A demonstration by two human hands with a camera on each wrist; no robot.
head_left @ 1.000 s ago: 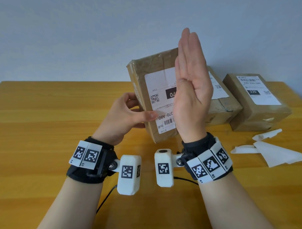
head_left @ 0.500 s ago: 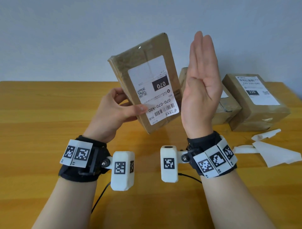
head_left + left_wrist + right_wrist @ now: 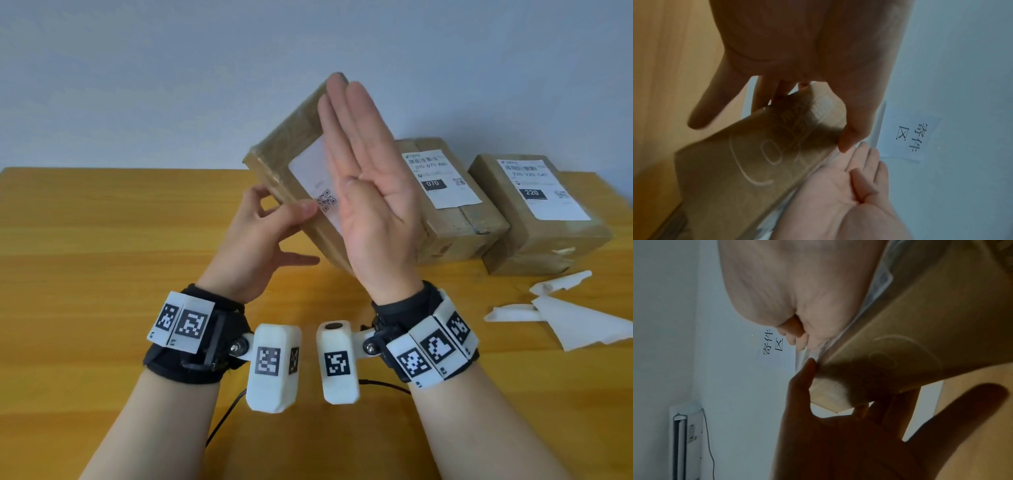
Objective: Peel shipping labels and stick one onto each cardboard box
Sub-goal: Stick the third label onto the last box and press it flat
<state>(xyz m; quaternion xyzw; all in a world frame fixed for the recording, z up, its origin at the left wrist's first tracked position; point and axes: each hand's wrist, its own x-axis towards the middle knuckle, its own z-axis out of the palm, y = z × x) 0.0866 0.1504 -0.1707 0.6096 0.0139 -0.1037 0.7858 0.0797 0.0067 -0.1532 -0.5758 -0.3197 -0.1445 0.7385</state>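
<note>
Right hand [image 3: 371,192] now against box [image 3: 291,144]

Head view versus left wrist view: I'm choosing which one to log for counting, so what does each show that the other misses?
Only the head view shows the two labelled boxes on the table and the peeled backing papers. Only the left wrist view shows a printed paper sign on the wall. Both show the left hand gripping the raised box, with the right hand flat on its label.

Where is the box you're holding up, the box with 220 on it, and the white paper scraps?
held box [image 3: 281,164]: head view, brown top face left of its label.
220 box [image 3: 555,240]: head view, bare cardboard below its label.
paper scraps [image 3: 575,329]: head view, middle of the biggest piece.
</note>
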